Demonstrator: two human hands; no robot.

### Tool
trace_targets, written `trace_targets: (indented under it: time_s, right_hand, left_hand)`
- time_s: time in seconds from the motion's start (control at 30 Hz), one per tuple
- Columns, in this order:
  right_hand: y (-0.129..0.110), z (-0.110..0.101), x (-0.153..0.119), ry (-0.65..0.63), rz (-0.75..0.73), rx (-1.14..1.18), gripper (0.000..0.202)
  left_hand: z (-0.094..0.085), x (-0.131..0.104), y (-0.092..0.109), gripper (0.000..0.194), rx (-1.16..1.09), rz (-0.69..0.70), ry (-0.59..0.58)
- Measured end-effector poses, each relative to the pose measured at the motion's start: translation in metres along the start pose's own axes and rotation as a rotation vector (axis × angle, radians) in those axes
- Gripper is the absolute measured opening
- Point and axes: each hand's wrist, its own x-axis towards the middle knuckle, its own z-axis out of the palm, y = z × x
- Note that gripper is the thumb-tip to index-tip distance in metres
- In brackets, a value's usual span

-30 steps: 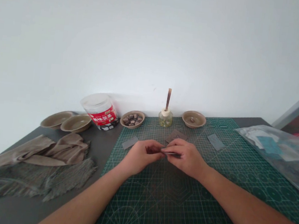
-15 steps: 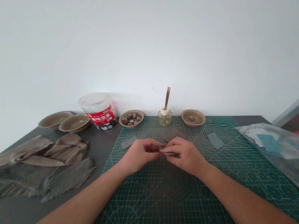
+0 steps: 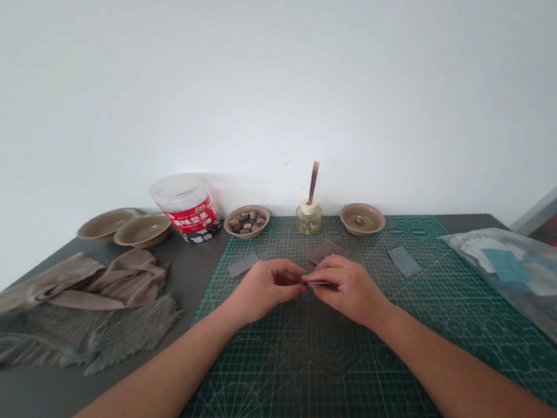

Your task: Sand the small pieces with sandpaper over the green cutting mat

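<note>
Above the middle of the cutting mat, my left hand (image 3: 269,287) and my right hand (image 3: 348,289) meet fingertip to fingertip. A thin grey sheet (image 3: 321,283), like a piece of sandpaper, is pinched between the thumb and fingers of my right hand, edge-on to me. The fingers of my left hand are closed at the sheet's left end; whatever they pinch there is too small and hidden to make out. Just behind my hands lies a brown-grey sheet (image 3: 330,250), partly covered by my right fingers. A small grey sheet (image 3: 242,265) rests beside my left hand.
The green cutting mat (image 3: 288,384) covers the table's middle. Another grey sheet (image 3: 404,261) lies right. Along the wall stand a bowl of stones (image 3: 247,221), a reed diffuser (image 3: 309,216), a bowl (image 3: 362,220) and a plastic tub (image 3: 188,209). Cloths (image 3: 98,289) lie left, a plastic bag (image 3: 513,269) right.
The whole view has shifted slightly. My hands stay together over the mat, with only a small change at the fingertips around the grey sheet.
</note>
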Motion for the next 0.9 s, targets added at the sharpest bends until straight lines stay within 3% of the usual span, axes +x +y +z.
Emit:
trace_targets:
  time_s: [0.63,0.9]
  right_hand:
    - [-0.0051,-0.0045,0.0017,-0.049,0.02,0.064,0.025]
    - [-0.0029,-0.0033,0.0013,-0.045,0.019,0.047,0.025]
  left_hand:
    - [0.0037,-0.0033,0.0005,0.024,0.047,0.024,0.064]
    - [0.003,-0.0029,0.0018,0.024,0.012,0.003,0.035]
